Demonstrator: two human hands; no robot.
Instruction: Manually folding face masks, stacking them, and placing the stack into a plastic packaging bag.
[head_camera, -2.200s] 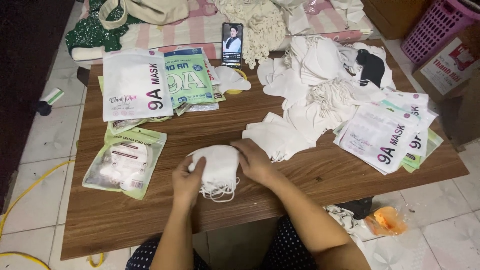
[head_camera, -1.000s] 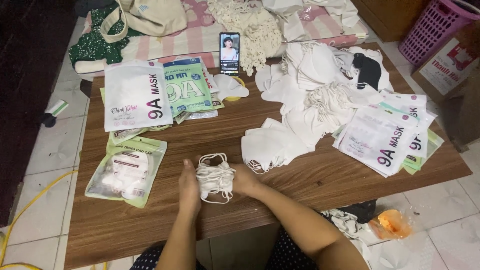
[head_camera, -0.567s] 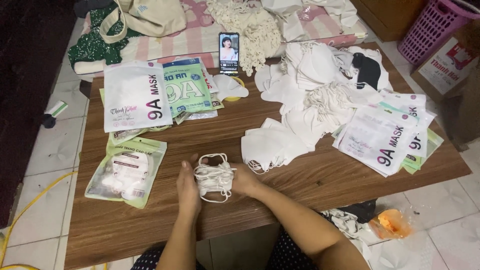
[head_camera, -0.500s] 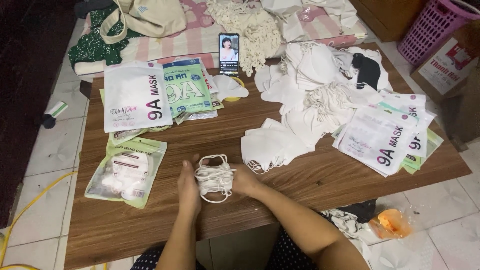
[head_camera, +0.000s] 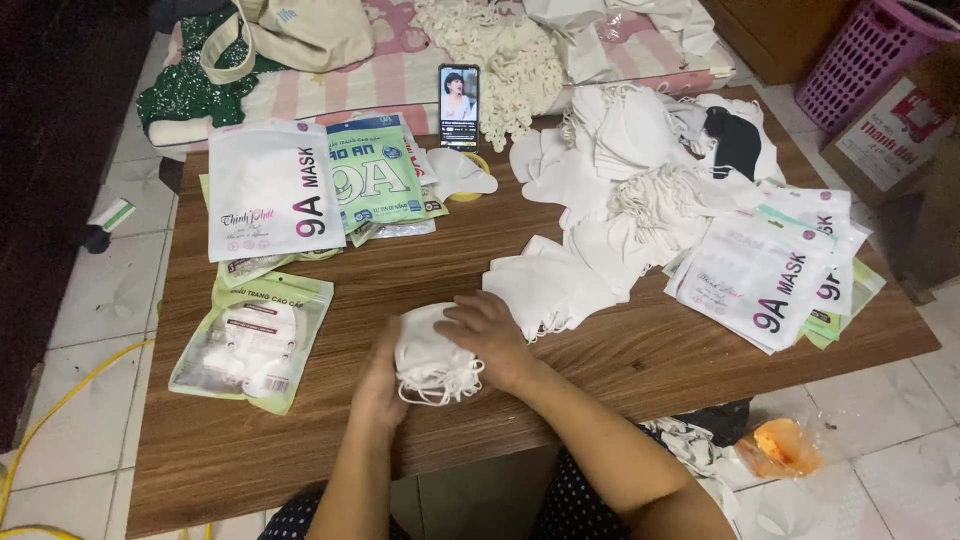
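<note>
While on the table (head_camera: 640, 360): filled pack (head_camera: 250, 343) left of the masks (head_camera: 432, 352); left hand (head_camera: 381, 382) clamped on masks' left side, right hand (head_camera: 487, 335) pressed on top, fingers together; loose pile (head_camera: 620, 190) far right.

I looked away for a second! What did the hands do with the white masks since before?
The right hand moved from the side of the stack of white masks onto its top, pressing it flat. The left hand kept holding the stack's left side. The filled mask packet, the phone and the loose mask pile stayed put.
</note>
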